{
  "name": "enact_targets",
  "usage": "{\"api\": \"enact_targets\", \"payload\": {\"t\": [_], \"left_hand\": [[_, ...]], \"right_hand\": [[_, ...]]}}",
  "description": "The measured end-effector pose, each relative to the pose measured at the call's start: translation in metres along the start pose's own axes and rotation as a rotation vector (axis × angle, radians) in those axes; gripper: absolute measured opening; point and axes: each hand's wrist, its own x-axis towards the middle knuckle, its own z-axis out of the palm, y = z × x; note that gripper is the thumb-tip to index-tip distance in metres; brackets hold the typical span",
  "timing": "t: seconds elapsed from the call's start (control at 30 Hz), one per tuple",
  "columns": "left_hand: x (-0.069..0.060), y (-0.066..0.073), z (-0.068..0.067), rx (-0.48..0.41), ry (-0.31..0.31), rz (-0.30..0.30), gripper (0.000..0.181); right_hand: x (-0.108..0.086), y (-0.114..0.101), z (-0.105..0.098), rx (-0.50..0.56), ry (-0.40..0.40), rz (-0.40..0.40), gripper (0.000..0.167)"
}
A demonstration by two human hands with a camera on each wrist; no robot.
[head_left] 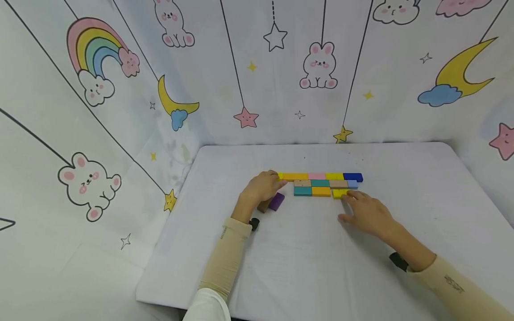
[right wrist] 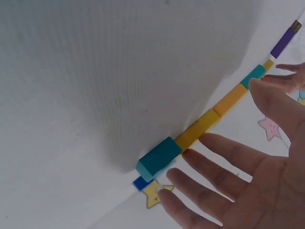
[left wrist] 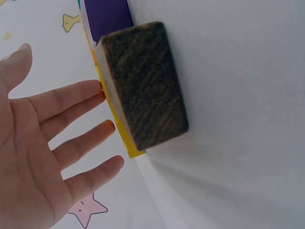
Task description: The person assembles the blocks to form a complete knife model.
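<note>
My left hand (head_left: 262, 187) is at the left end of the back row, its fingers fairly straight beside a yellow block (head_left: 280, 176). Just below that hand lie a brown block (left wrist: 145, 86) and a purple block (head_left: 276, 201), both apart from the rows. My right hand (head_left: 371, 215) reaches to the front row's right end, fingertips by a yellow block (head_left: 340, 194). In the right wrist view its fingers are extended beside that yellow block and a teal block (right wrist: 159, 156), which the hand hides from the head view. Whether the fingertips touch the blocks I cannot tell.
Several coloured blocks lie in adjoining rows, among them an orange block (head_left: 295, 176), a pink block (head_left: 316, 176) and a dark blue block (head_left: 353, 177). They lie on a white-covered table (head_left: 289, 258). A patterned cloth (head_left: 281, 98) hangs behind it.
</note>
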Motion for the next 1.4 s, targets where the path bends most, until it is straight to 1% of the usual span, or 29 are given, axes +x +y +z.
{"api": "enact_targets", "payload": {"t": [0.17, 0.37, 0.53, 0.83, 1.13, 1.27, 1.4], "left_hand": [[-0.001, 0.000, -0.001, -0.009, 0.002, -0.001, 0.066], [-0.001, -0.004, -0.002, 0.015, -0.010, 0.028, 0.066], [0.000, -0.007, -0.003, 0.013, -0.015, 0.044, 0.067], [-0.001, -0.009, -0.002, 0.024, -0.018, 0.043, 0.067], [-0.001, -0.008, -0.004, 0.011, -0.023, 0.045, 0.067], [-0.002, -0.008, -0.003, 0.000, -0.025, 0.041, 0.066], [-0.002, -0.010, -0.002, -0.017, -0.031, 0.030, 0.065]], "right_hand": [[0.004, 0.001, 0.000, -0.018, 0.001, -0.012, 0.068], [0.006, 0.003, 0.001, -0.024, 0.001, -0.020, 0.068], [0.007, 0.003, 0.001, -0.019, 0.001, -0.023, 0.067], [0.007, 0.000, -0.003, -0.014, -0.011, -0.023, 0.068], [0.007, -0.001, -0.004, -0.017, -0.010, -0.037, 0.068], [0.009, -0.004, -0.003, 0.015, -0.021, -0.014, 0.071], [0.011, -0.014, -0.006, 0.046, -0.013, -0.003, 0.073]]}}
